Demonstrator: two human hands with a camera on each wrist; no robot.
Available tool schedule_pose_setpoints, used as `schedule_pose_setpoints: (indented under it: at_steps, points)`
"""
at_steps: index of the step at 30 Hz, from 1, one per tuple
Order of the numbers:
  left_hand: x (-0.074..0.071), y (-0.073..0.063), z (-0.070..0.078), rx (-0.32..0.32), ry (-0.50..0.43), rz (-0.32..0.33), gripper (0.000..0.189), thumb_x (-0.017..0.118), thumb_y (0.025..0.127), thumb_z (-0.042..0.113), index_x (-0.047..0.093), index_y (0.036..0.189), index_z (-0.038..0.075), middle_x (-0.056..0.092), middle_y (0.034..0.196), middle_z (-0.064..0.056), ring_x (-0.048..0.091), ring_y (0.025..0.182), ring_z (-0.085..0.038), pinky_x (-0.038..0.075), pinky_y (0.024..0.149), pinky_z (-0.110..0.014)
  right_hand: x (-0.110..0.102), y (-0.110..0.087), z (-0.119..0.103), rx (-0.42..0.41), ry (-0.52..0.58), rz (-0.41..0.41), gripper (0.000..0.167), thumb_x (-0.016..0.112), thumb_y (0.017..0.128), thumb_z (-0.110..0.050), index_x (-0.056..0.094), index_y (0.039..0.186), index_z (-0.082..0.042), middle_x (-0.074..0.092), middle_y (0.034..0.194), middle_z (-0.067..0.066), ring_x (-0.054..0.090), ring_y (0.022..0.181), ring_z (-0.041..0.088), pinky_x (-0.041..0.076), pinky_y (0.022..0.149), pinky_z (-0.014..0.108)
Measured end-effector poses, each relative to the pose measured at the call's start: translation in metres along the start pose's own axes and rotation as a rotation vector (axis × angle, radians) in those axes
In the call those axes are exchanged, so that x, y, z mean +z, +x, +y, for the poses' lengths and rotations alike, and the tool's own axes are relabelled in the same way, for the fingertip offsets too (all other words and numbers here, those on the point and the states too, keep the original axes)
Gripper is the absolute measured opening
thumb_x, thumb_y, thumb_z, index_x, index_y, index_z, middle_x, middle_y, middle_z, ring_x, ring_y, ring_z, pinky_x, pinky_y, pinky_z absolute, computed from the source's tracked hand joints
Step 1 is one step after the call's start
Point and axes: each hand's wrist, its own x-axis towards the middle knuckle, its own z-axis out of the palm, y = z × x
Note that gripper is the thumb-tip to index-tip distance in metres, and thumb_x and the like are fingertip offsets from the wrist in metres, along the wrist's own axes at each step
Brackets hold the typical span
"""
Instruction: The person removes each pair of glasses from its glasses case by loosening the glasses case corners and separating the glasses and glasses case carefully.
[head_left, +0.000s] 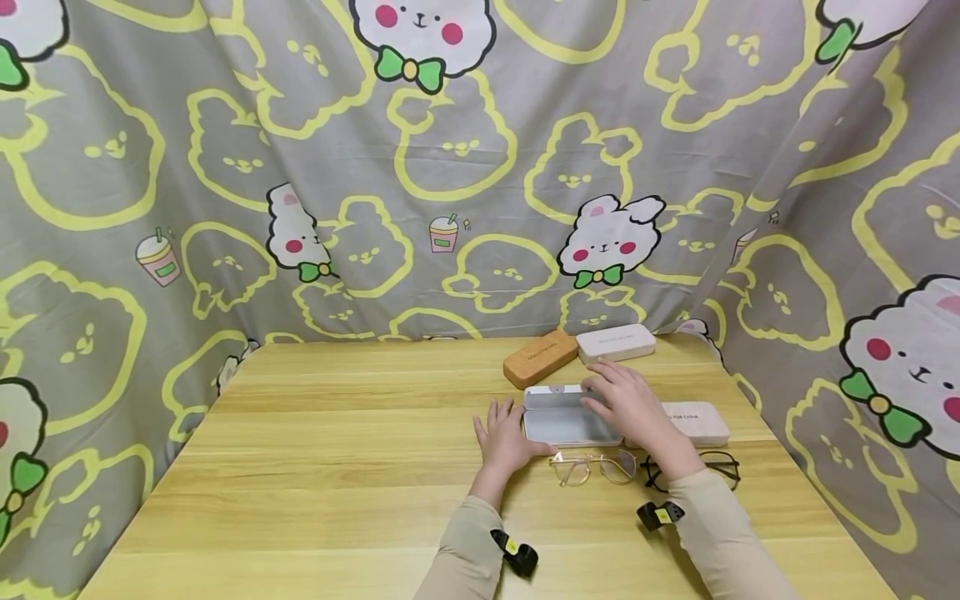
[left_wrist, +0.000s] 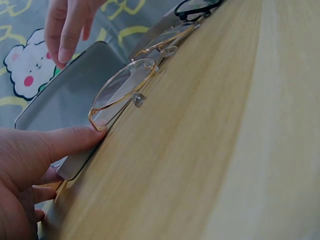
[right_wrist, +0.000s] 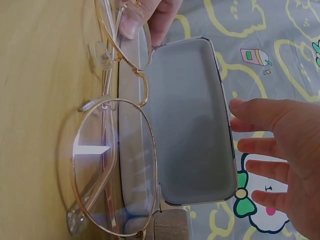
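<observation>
An open glasses case (head_left: pixel 570 429) with a grey lining lies on the table, its lid (right_wrist: pixel 192 125) raised at the back. My left hand (head_left: pixel 506 446) is at the case's left end, fingers spread and thumb stretched along the front edge, as the left wrist view also shows. My right hand (head_left: pixel 626 404) reaches over the lid's right part; in the right wrist view its straight fingers are spread beside the lid's rim, thumb tip right at it. Gold-rimmed glasses (head_left: pixel 595 458) stand just in front of the case, near my left thumb.
Black-framed glasses (head_left: pixel 726 477) lie to the right, partly behind my right forearm. Behind them is a shut pale case (head_left: pixel 701 425). An orange-brown case (head_left: pixel 542 358) and a white case (head_left: pixel 617 343) stand at the table's back edge, before a patterned curtain (head_left: pixel 465 275).
</observation>
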Motion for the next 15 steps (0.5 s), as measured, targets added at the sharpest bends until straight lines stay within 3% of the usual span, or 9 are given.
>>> schedule_pose_setpoints:
  at_steps: [15]
  points:
    - [0.0006, -0.0003, 0.0002, -0.002, -0.004, 0.010, 0.090, 0.087, 0.061, 0.053, 0.058, 0.135, 0.014, 0.044, 0.151, -0.011, 0.026, 0.147, -0.038, 0.007, 0.117, -0.069, 0.0041, 0.0061, 0.0036, 0.075, 0.025, -0.052, 0.021, 0.067, 0.091, -0.028, 0.072, 0.101, -0.010, 0.062, 0.130, 0.018, 0.052, 0.127, 0.043, 0.042, 0.102, 0.062]
